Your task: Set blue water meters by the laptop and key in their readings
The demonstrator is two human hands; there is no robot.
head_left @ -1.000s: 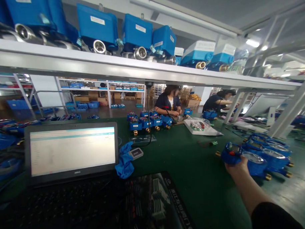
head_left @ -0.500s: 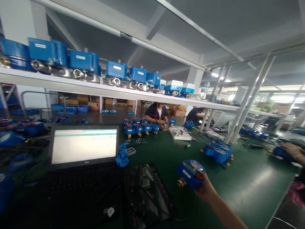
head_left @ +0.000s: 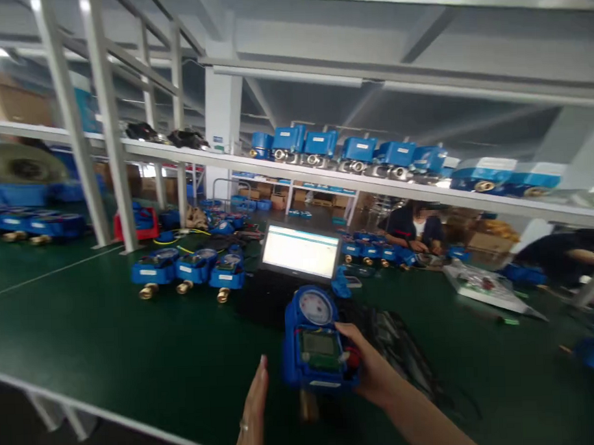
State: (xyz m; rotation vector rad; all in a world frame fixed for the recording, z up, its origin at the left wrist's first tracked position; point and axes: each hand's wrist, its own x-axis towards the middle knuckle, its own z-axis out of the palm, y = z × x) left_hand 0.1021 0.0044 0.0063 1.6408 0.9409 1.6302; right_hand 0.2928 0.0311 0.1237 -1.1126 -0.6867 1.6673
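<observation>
Above the green bench, right hand (head_left: 375, 375) grip clamped on blue meter (head_left: 317, 345); left hand (head_left: 252, 412) open, fingers upright.

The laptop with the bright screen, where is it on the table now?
In the head view the laptop stands open at centre on the green table, just behind the blue meter held in the right hand.

We see a blue meter (head_left: 315, 344) with white dial, green table (head_left: 111, 346), white-lit laptop screen (head_left: 300, 251).
</observation>
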